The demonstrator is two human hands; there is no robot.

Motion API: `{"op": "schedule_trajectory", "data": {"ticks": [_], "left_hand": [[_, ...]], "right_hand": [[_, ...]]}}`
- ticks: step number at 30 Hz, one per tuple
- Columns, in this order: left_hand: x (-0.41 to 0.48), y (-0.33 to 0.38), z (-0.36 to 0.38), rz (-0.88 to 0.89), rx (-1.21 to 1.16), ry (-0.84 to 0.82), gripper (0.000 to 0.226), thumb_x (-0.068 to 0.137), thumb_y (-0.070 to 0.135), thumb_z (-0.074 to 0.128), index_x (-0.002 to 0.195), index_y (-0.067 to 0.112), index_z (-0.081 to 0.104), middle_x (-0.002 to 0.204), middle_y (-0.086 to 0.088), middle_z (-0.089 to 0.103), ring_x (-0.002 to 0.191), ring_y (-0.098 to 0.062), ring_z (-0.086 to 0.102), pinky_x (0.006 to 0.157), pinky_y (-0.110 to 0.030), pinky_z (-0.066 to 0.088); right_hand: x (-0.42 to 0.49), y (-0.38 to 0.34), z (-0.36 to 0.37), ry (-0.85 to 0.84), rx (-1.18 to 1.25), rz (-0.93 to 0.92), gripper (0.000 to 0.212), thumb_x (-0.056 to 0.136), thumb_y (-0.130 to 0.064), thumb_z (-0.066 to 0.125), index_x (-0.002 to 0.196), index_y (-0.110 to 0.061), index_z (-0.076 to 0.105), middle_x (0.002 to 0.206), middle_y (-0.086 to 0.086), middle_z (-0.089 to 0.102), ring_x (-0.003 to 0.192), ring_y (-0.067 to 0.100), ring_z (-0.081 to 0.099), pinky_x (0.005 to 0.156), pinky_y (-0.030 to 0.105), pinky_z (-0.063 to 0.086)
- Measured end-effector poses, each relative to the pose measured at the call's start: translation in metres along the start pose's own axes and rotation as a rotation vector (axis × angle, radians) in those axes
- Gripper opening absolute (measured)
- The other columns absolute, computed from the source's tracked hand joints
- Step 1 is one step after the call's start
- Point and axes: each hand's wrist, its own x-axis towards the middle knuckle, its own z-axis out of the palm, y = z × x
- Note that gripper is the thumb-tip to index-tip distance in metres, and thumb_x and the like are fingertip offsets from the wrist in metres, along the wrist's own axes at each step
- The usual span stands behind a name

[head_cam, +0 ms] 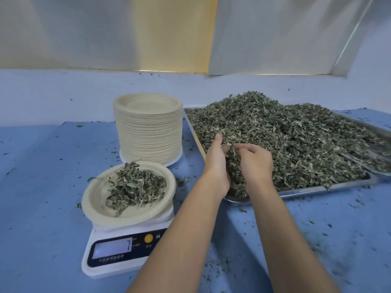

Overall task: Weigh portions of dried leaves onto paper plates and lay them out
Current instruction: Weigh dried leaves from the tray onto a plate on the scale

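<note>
2 hands, the left hand (218, 163) and the right hand (255, 163), sit close together, fingers curled round a clump at the near edge of the big heap of dried leaves (296, 134) in a metal tray (306, 190) on the blue table (42, 187). To the left, a paper plate (93, 199) with a small pile of leaves (135, 187) rests on a white scale (127, 256) that shows 7, and the left arm hides the scale's right corner. A tall stack of plates (148, 132) stands behind, just beside the tray, and leaf bits lie all over the table.
</note>
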Motion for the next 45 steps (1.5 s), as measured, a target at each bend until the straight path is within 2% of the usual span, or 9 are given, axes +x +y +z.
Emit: {"op": "schedule_trajectory", "data": {"ticks": [4,10,15,20,24,29,37,41,45], "left_hand": [[-0.002,0.002,0.000,0.064,-0.014,-0.024,0.047,0.101,0.042,0.033,0.139,0.016,0.044,0.144,0.002,0.044,0.136,-0.015,0.034,0.113,-0.037,0.021],[-0.003,0.002,-0.003,0.072,0.025,-0.015,0.025,0.100,0.031,0.041,0.100,0.013,0.060,0.114,-0.007,0.063,0.114,-0.022,0.056,0.096,-0.035,0.044],[-0.003,0.003,-0.003,0.087,-0.017,-0.018,0.032,0.099,0.030,0.043,0.123,0.013,0.055,0.112,0.000,0.060,0.112,-0.016,0.055,0.098,-0.031,0.042],[-0.012,0.010,-0.009,0.162,-0.009,0.011,0.018,0.099,0.022,0.044,0.096,0.013,0.059,0.097,-0.002,0.060,0.100,-0.018,0.057,0.089,-0.030,0.046],[-0.028,0.029,-0.026,0.246,-0.122,0.076,0.018,0.099,0.011,0.040,0.106,0.012,0.057,0.090,0.000,0.057,0.077,-0.008,0.056,0.059,-0.013,0.048],[-0.054,0.057,-0.058,0.456,-0.094,0.156,0.034,0.097,0.001,0.036,0.127,0.003,0.053,0.133,-0.011,0.053,0.126,-0.017,0.048,0.103,-0.024,0.038],[-0.097,0.092,-0.156,0.716,0.010,0.595,0.035,0.087,-0.002,0.036,0.088,0.020,0.064,0.104,0.002,0.067,0.104,-0.005,0.062,0.087,-0.016,0.047],[-0.090,0.079,-0.205,0.615,0.088,0.870,0.033,0.088,0.000,0.038,0.106,0.011,0.063,0.104,0.000,0.059,0.092,-0.011,0.052,0.078,-0.021,0.037],[-0.079,0.059,-0.223,0.464,0.007,0.811,0.032,0.092,0.002,0.038,0.114,0.010,0.060,0.114,0.000,0.060,0.107,-0.010,0.053,0.081,-0.020,0.036]], "right_hand": [[-0.004,-0.001,0.005,-0.005,0.062,-0.019,0.029,0.086,-0.004,0.055,0.074,-0.028,0.068,0.073,-0.006,0.067,0.057,0.005,0.054,0.056,0.021,0.041],[-0.006,-0.002,0.013,-0.031,0.155,0.008,0.022,0.083,-0.004,0.059,0.080,-0.023,0.068,0.084,0.000,0.071,0.080,0.016,0.067,0.072,0.032,0.056],[-0.009,-0.003,0.017,-0.036,0.191,0.031,0.030,0.084,0.002,0.048,0.081,-0.021,0.067,0.092,0.005,0.071,0.090,0.020,0.067,0.089,0.041,0.054],[-0.019,-0.008,0.024,-0.052,0.277,0.052,0.026,0.085,0.000,0.046,0.087,-0.016,0.066,0.092,0.007,0.070,0.083,0.021,0.066,0.083,0.041,0.056],[-0.037,-0.019,0.035,-0.103,0.403,-0.002,0.024,0.087,0.001,0.046,0.093,-0.010,0.067,0.089,0.005,0.069,0.081,0.012,0.068,0.079,0.027,0.055],[-0.063,-0.030,0.055,-0.236,0.508,-0.006,0.028,0.095,-0.002,0.040,0.094,-0.016,0.065,0.099,0.001,0.068,0.095,0.009,0.065,0.079,0.017,0.050],[-0.087,-0.023,0.089,-0.371,0.247,0.045,0.031,0.097,-0.013,0.043,0.119,-0.015,0.063,0.123,0.000,0.062,0.117,0.014,0.055,0.103,0.033,0.041],[-0.094,-0.021,0.095,-0.382,0.181,0.034,0.032,0.097,-0.015,0.044,0.123,-0.015,0.063,0.125,-0.002,0.061,0.116,0.013,0.054,0.094,0.028,0.040],[-0.095,-0.022,0.098,-0.381,0.155,0.034,0.033,0.096,-0.014,0.044,0.121,-0.018,0.064,0.125,-0.003,0.062,0.117,0.014,0.054,0.102,0.033,0.041]]}}
